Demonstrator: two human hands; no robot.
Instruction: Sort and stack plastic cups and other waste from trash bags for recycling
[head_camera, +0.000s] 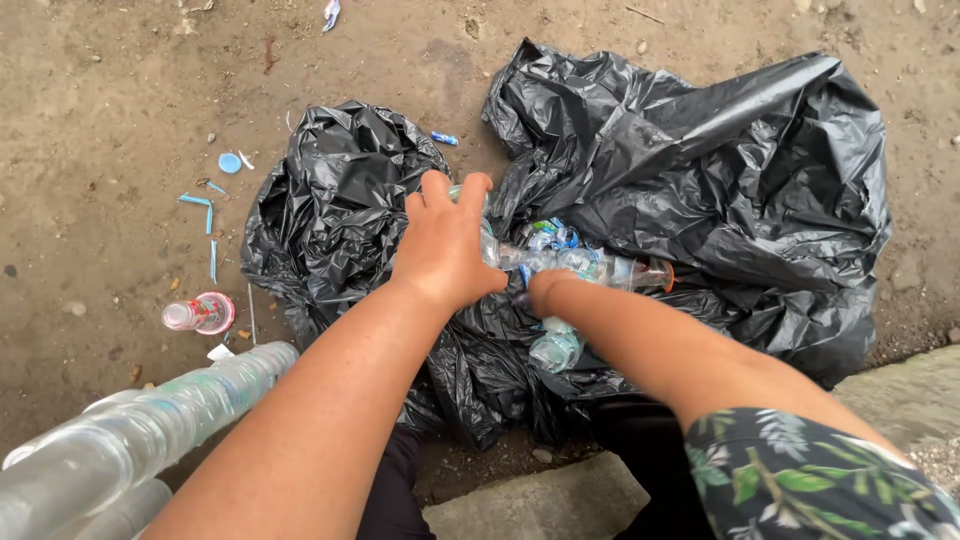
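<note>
Both hands are digging into the black rubbish bag (700, 170) lying on the dirt ground (100, 120). The left hand (445, 245) is lying spread, fingers apart, pinning crushed clear bottles (585, 262); the right hand (545, 290) is buried, grip untellable. Stacked clear cups (130, 440) are crowding the left; a small pink-labelled bottle (200, 313) is lying nearby.

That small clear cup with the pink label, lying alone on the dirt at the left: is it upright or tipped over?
Tipped over. The small clear cup lies on its side on the dirt ground, apart from the black plastic bag that the hands work in.
</note>
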